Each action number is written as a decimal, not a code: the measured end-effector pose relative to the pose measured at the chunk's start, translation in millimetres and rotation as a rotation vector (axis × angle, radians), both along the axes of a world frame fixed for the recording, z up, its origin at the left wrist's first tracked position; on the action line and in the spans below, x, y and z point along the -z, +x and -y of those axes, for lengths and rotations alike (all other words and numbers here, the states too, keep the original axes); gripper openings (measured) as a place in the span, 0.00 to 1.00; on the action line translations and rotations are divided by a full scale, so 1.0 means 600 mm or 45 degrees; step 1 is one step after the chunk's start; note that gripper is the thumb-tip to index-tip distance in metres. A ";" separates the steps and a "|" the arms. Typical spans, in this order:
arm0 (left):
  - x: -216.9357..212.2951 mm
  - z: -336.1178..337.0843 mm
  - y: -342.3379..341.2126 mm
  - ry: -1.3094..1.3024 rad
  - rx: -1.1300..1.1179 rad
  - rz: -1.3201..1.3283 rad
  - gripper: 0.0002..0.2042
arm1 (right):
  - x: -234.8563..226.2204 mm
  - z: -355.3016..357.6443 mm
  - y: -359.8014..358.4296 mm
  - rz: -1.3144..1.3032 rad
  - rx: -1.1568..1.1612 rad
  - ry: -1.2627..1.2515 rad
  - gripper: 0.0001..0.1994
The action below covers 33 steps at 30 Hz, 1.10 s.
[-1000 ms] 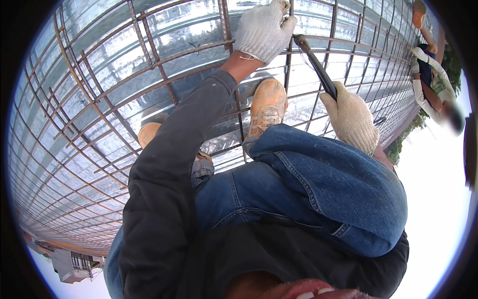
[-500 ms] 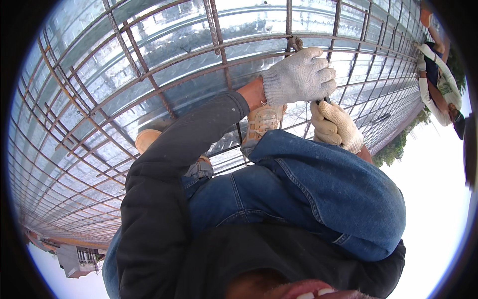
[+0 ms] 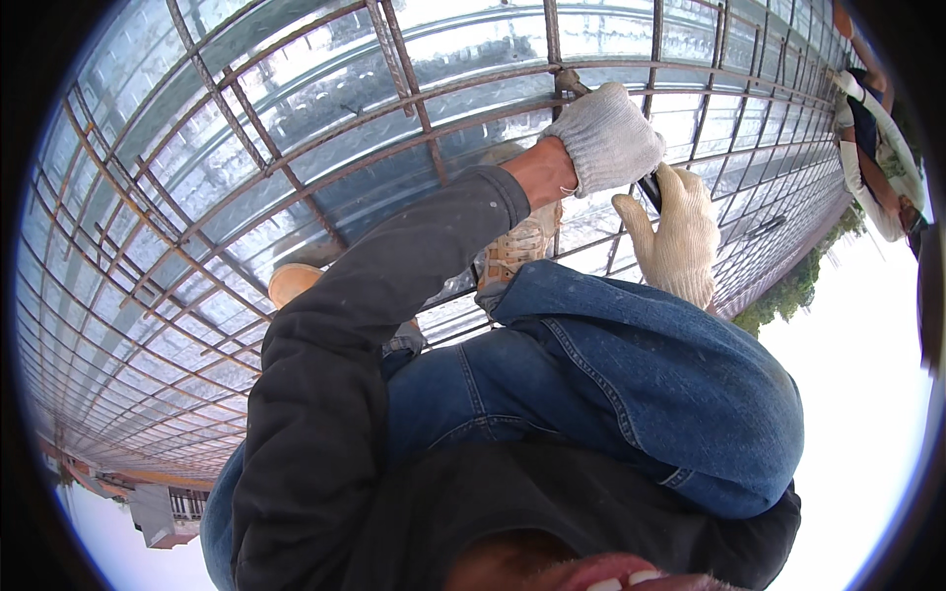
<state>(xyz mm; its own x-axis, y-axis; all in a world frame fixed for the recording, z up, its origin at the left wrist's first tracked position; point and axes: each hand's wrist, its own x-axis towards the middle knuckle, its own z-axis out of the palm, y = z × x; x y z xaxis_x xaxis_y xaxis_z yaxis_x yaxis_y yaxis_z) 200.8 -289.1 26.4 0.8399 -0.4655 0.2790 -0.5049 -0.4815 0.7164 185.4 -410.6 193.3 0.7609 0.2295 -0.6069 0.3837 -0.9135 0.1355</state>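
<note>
I crouch on a grid of rusty rebar (image 3: 394,59) laid over corrugated metal decking (image 3: 296,128). My left hand (image 3: 611,138), in a white knit glove, is a closed fist at a bar crossing, and a short rusty rod end (image 3: 567,81) sticks out of its far side. Just below it, my gloved right hand (image 3: 680,241) holds the handle of a dark slim tool (image 3: 648,189), which runs up under the left fist. Whether the rod end belongs to the tool is hidden by the glove. My tan shoes (image 3: 517,246) stand on the bars.
Another person (image 3: 872,148) in white sleeves bends over the grid at the far right. The deck's edge runs along the right, with trees (image 3: 788,291) below it. A building (image 3: 163,512) shows beyond the lower left edge. My bent knee in jeans (image 3: 641,384) fills the middle.
My left hand has come down from a higher bar crossing to one closer to me. The right hand and tool have moved in close under the left fist.
</note>
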 end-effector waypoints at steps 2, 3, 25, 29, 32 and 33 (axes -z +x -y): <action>0.002 0.000 -0.001 0.067 0.053 0.004 0.06 | 0.019 0.014 -0.002 -0.053 0.091 0.062 0.31; 0.004 0.000 -0.001 0.093 0.076 0.007 0.06 | 0.030 0.018 -0.004 -0.167 0.331 0.073 0.31; -0.012 -0.016 -0.018 0.296 0.103 0.194 0.08 | 0.061 0.051 0.003 -0.690 0.865 0.196 0.30; -0.018 -0.039 -0.043 0.208 -0.143 0.373 0.16 | 0.038 0.019 -0.010 -0.786 1.024 0.278 0.28; -0.008 -0.039 -0.051 0.076 -0.295 0.414 0.22 | 0.026 -0.003 -0.017 -0.607 1.018 0.346 0.27; -0.004 -0.038 -0.054 0.051 -0.326 0.414 0.24 | 0.020 -0.010 -0.021 -0.585 1.026 0.356 0.27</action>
